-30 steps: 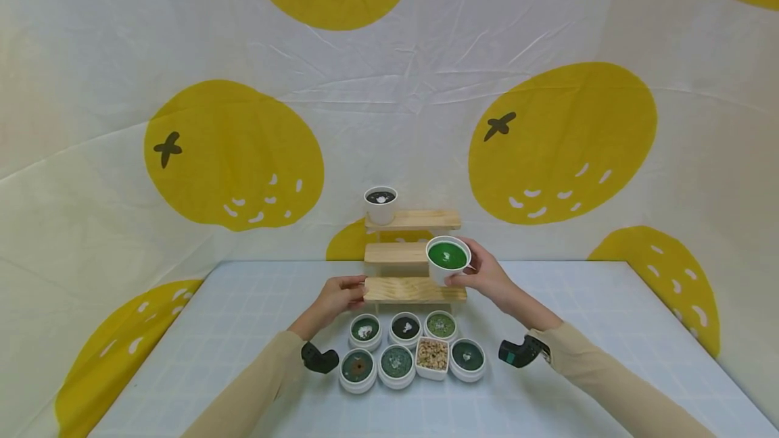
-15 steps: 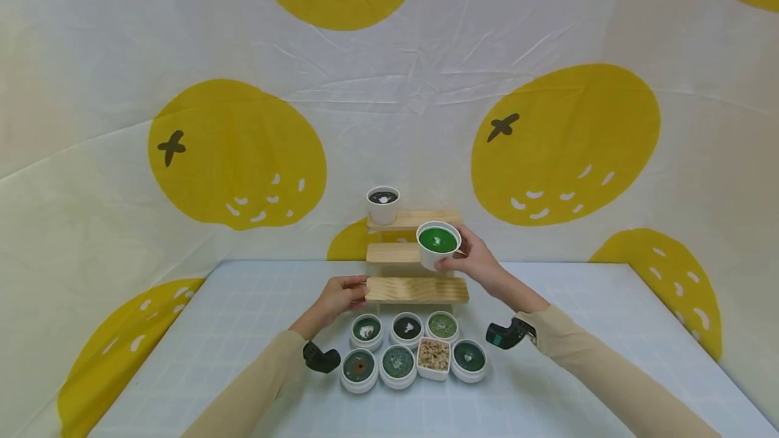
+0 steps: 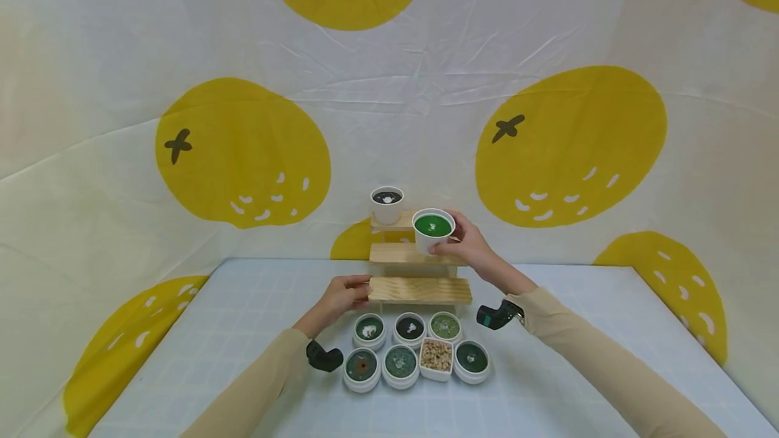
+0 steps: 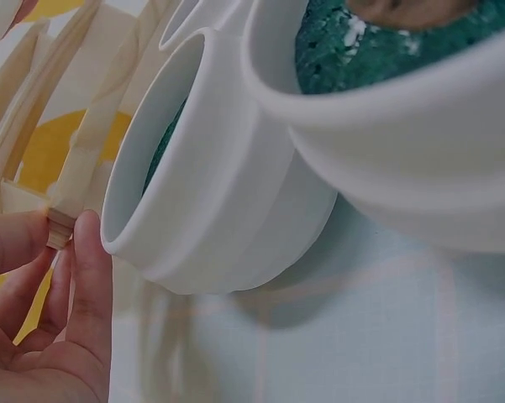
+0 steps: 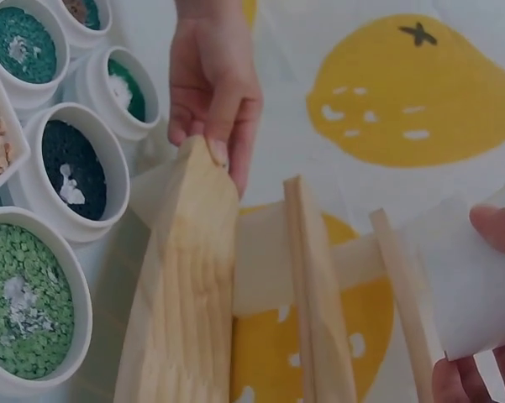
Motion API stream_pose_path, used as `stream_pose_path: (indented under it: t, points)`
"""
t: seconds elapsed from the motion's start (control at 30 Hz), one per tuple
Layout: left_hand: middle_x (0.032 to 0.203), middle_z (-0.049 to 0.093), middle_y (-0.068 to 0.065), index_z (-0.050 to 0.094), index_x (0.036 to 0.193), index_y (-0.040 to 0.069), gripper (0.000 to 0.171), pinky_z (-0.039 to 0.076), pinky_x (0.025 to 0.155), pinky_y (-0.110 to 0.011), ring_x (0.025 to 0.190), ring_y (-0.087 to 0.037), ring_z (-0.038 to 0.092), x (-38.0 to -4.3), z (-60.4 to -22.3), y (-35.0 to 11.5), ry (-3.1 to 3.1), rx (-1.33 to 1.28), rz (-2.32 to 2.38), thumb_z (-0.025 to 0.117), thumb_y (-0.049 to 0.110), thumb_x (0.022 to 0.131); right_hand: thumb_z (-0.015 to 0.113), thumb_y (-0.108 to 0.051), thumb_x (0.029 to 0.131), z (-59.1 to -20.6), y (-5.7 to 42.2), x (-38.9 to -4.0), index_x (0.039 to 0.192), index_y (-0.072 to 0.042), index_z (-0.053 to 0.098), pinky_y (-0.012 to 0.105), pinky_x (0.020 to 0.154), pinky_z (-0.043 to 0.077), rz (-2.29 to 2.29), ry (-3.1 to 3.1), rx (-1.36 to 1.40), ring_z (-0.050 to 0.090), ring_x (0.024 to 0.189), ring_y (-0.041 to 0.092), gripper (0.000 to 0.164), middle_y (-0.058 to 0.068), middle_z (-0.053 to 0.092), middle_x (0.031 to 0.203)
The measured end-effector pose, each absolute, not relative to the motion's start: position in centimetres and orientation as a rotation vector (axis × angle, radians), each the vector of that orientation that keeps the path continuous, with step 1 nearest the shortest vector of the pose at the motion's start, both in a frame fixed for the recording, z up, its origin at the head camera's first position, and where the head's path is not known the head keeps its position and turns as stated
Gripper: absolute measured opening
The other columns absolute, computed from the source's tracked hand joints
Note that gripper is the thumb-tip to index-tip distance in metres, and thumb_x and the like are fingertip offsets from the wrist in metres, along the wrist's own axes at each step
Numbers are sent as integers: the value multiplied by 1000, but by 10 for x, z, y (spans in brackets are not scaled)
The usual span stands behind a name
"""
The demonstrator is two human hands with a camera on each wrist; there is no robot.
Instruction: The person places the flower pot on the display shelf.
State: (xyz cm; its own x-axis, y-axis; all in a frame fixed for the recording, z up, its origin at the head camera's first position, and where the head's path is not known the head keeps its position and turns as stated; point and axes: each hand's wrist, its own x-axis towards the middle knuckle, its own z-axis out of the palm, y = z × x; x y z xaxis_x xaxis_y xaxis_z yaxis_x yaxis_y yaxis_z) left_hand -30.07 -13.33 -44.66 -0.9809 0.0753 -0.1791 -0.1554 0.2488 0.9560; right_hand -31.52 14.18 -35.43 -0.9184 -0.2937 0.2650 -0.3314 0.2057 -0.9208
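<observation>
My left hand pinches the left end of the lowest shelf of a three-tier wooden stand; the left wrist view shows its thumb and fingers on that end. Held in my right hand is a white cup with a bright green filling, raised over the stand's right half before the top and middle shelves. Its wall is pale in the right wrist view, thumb and fingertips around it. Another white cup, dark-filled, stands at the left of the top shelf.
Several round white pots, such as a green-filled one and a brown-centred one, stand in two rows before the stand. Among them is a square white dish of chopped nuts. A patterned cloth hangs behind the table.
My right hand has carried the green-filled cup up and to the left, from above the lowest shelf toward the top one. My left hand keeps its hold on the lowest shelf.
</observation>
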Motion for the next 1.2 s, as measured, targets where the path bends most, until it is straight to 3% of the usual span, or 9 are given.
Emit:
stream_pose_path:
  t: [0.37, 0.93, 1.2]
  points:
    - [110, 66, -18, 60, 128, -1, 38, 60, 73, -31, 73, -12, 62, -301, -446, -133, 2329, -67, 1813, 62, 7, 91, 74, -4, 78, -350, 137, -333, 143, -7, 38, 52, 110, 37, 1813, -2443, 560, 52, 118, 37, 74, 19, 49, 138]
    - [105, 66, -16, 61, 126, -3, 36, 60, 69, -29, 70, -11, 62, -301, -449, -135, 2316, -62, 1868, 62, 4, 90, 74, -12, 79, -344, 131, -361, 143, -7, 36, 49, 105, 43, 1750, -2493, 539, 51, 116, 34, 75, 17, 48, 137]
    - [115, 66, -19, 60, 127, -2, 37, 60, 70, -28, 72, -11, 62, -302, -450, -133, 2314, -57, 1858, 62, 4, 91, 74, -13, 81, -339, 132, -367, 143, -5, 35, 50, 105, 44, 1690, -2543, 529, 52, 116, 35, 74, 19, 48, 136]
